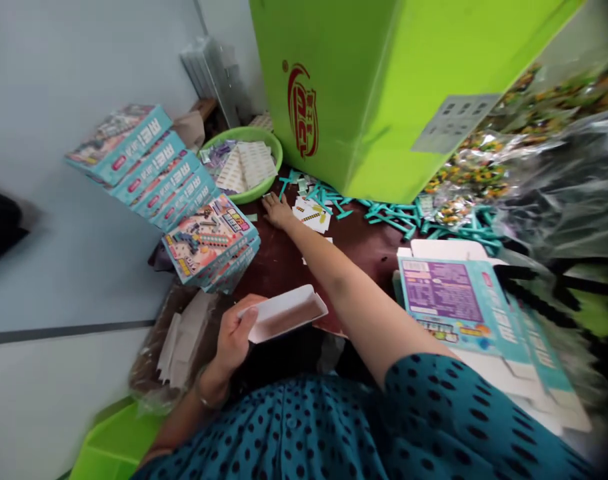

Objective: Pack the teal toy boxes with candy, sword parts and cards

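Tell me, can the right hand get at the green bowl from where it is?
Probably yes: the right hand lies flat on the table just beside the green bowl, with nothing between them.

My left hand (pixel 233 335) gripped an open white carton (pixel 283 313) near the table's (pixel 284 260) front edge. My right hand (pixel 277 210) reached across, resting flat just beside the green bowl (pixel 244 163), touching small printed cards (pixel 311 215) near the far edge.
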`<state>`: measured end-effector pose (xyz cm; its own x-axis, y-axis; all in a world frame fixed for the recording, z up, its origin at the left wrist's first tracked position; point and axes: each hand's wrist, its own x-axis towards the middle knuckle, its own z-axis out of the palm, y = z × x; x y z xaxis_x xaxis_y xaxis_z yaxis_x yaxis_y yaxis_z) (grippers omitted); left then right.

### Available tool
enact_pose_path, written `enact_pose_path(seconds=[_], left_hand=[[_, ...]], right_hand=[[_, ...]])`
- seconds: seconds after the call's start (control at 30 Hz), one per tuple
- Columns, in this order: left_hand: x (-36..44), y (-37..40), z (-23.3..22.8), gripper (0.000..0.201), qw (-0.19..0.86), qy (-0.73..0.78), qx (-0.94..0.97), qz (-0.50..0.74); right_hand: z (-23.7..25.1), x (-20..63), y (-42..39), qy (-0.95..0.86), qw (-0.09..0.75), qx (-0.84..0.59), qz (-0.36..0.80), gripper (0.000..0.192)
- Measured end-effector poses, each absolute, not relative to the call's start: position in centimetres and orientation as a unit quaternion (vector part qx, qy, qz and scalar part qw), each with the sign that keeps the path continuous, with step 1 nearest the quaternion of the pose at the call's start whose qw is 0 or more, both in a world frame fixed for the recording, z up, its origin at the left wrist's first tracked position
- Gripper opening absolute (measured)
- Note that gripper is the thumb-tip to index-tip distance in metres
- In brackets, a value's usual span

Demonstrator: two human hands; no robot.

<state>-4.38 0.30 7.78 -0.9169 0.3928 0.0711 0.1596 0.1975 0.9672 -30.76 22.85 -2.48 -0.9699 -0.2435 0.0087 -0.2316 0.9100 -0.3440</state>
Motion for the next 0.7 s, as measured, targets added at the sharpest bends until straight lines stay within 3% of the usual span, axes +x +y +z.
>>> enact_pose_path(seconds=[0.17,0.27,0.5,0.7], left_hand=[[-4.7,-1.4,7.5,0.037,0.017,0.77,0.211,0.602],[-4.6,-1.7,8.2,0.034,-0.028,0.75,0.272,0.602],[-3.1,-1.1,9.6,0.035,0.007,0.713,0.372,0.594],[-0.9,-0.9,9.5,0.035,-0.045,0.73,0.385,0.563]], right_hand=[[-6.2,-25.5,21.5,0.98,0.005,-0.121,-0.159,0.057],[-8.6,-16.5,20.4,0.978,-0.018,-0.128,-0.166,0.058],[-10.0,6.0,23.2,0.972,-0.002,-0.071,-0.225,0.057],[-9.9,12.5,26.8,0.948,-0.101,0.023,-0.302,0.031]])
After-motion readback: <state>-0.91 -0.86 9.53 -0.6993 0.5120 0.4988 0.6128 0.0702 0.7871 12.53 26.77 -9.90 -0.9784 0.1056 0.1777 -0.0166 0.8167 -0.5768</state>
